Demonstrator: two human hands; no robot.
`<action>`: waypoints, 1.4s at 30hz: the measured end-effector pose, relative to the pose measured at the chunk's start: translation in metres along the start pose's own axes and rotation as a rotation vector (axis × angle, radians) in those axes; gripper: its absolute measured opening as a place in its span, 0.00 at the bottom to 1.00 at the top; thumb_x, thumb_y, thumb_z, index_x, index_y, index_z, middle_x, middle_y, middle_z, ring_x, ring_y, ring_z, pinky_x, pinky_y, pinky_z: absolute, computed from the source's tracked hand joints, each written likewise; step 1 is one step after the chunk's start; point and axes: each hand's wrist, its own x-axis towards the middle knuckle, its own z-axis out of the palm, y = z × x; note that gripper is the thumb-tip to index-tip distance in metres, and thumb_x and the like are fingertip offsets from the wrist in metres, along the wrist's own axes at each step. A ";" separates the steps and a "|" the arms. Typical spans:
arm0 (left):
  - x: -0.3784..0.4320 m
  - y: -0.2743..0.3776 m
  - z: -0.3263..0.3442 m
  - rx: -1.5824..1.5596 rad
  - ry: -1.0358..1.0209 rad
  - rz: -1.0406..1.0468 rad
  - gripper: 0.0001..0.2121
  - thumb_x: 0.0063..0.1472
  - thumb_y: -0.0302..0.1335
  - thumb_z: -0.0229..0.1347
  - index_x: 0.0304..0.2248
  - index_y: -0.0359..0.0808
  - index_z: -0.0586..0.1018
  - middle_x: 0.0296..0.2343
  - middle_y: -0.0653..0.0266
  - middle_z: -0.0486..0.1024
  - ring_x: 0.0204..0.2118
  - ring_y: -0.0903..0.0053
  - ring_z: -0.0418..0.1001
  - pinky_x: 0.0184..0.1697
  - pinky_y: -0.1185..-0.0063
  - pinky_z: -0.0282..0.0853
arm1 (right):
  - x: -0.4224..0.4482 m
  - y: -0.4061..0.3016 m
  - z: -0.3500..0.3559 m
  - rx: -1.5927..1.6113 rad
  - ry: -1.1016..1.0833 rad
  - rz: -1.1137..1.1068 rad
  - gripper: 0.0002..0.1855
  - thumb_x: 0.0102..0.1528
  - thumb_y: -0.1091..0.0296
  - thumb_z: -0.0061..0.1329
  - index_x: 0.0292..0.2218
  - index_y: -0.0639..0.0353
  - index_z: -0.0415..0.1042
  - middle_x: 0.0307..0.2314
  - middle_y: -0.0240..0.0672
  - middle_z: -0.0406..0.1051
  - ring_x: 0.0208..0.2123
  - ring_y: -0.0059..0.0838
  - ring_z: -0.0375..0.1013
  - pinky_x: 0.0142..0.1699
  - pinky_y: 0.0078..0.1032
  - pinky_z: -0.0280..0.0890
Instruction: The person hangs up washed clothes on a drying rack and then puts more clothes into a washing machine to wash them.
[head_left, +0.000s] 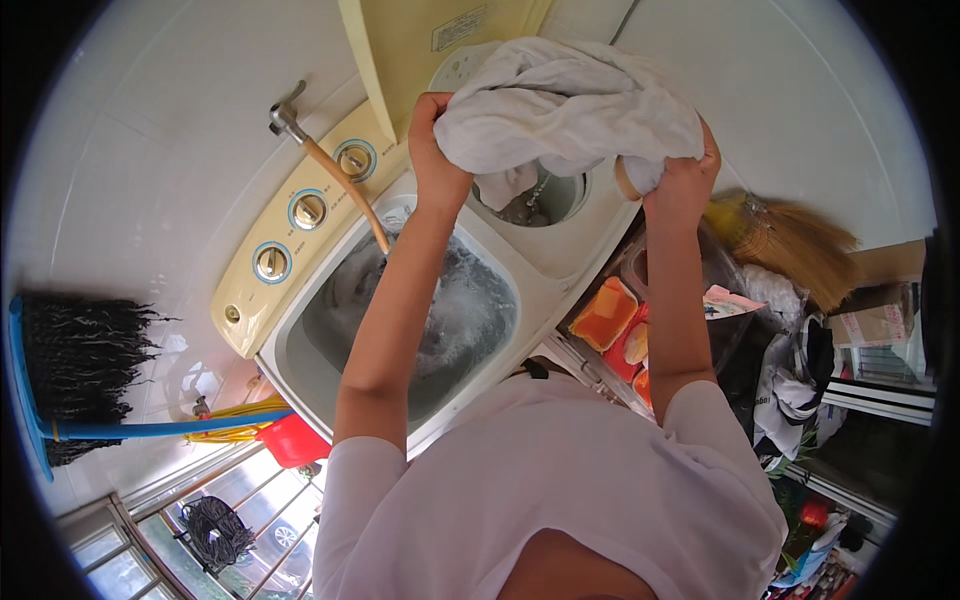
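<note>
A bundle of wet white cloth (562, 112) is held up between my two hands over the round spin tub (544, 199) of a twin-tub washing machine. My left hand (442, 154) grips the bundle's left end, and my right hand (686, 176) grips its right end, beside a tan band. More light cloth hangs or lies in the spin tub's opening; which of the two I cannot tell. Left of it, the square wash tub (307, 360) holds churning water with greyish cloth in it. A tan hose (345, 184) from a wall tap (285, 116) reaches into this tub.
The yellowish control panel (326, 191) has several knobs. Behind the spin tub stands a raised lid (420, 45). At right are a straw broom (795, 240), containers with orange items (604, 311) and bags. A blue-handled mop or broom (172, 427) and a red plastic vessel (296, 439) are at left.
</note>
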 end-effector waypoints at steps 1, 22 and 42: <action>0.009 -0.014 0.005 0.185 -0.066 0.051 0.16 0.45 0.22 0.59 0.36 0.35 0.72 0.29 0.62 0.73 0.33 0.76 0.71 0.38 0.80 0.65 | 0.007 0.007 -0.002 0.006 0.013 0.024 0.21 0.43 0.88 0.40 0.42 0.72 0.70 0.34 0.36 0.73 0.35 0.26 0.72 0.42 0.21 0.66; -0.018 -0.157 0.044 0.882 -0.330 -0.240 0.10 0.49 0.23 0.50 0.33 0.40 0.77 0.28 0.51 0.76 0.32 0.54 0.74 0.34 0.63 0.69 | 0.045 0.201 -0.078 -0.499 -0.038 0.290 0.18 0.36 0.78 0.48 0.34 0.64 0.74 0.23 0.37 0.73 0.24 0.30 0.70 0.32 0.23 0.63; 0.064 -0.026 -0.040 0.456 0.159 0.250 0.30 0.49 0.27 0.60 0.51 0.34 0.63 0.40 0.56 0.68 0.41 0.69 0.69 0.40 0.73 0.65 | -0.068 0.129 -0.086 -1.117 -0.732 0.288 0.12 0.52 0.72 0.45 0.39 0.57 0.74 0.34 0.38 0.72 0.38 0.38 0.70 0.43 0.30 0.65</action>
